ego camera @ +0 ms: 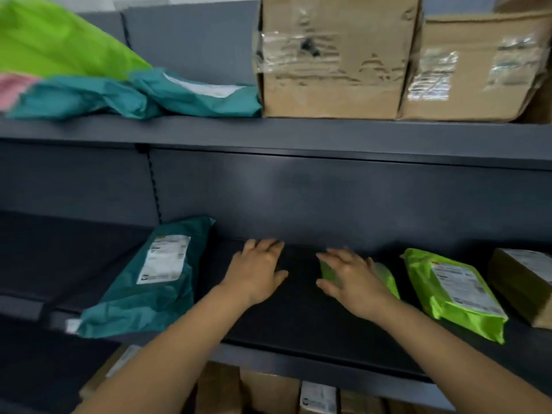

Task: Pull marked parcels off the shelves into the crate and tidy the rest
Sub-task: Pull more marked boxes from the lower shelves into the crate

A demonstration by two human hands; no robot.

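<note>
Parcels sit along the middle shelf [298, 321] on both sides of my fingers. A small green parcel [388, 279] lies flat under my right hand [355, 282]. My fingers are spread loosely across its top and my thumb is at its left edge, resting on it rather than clenched round it. My left hand [257, 273] is just beside it, apart from the parcel, palm down on bare shelf with the fingers straight and holding nothing.

Just past my right little finger lies a larger green parcel [454, 294] with a white label facing up, and beyond that a brown box [522, 285] at the edge of view. Left of my left hand, a teal parcel [155, 282] with a white label leans up against the back panel, its lower end hanging over the shelf's front lip.

Above my fingers, the upper shelf [298, 132] holds two taped cardboard boxes [334, 55] side by side. To their left are two crumpled teal bags [194, 94] and a big green bag [53, 43] lying on top of them.

Below my wrists, the lower shelf holds more brown boxes [268, 389], one of which shows a white label [318, 397].
</note>
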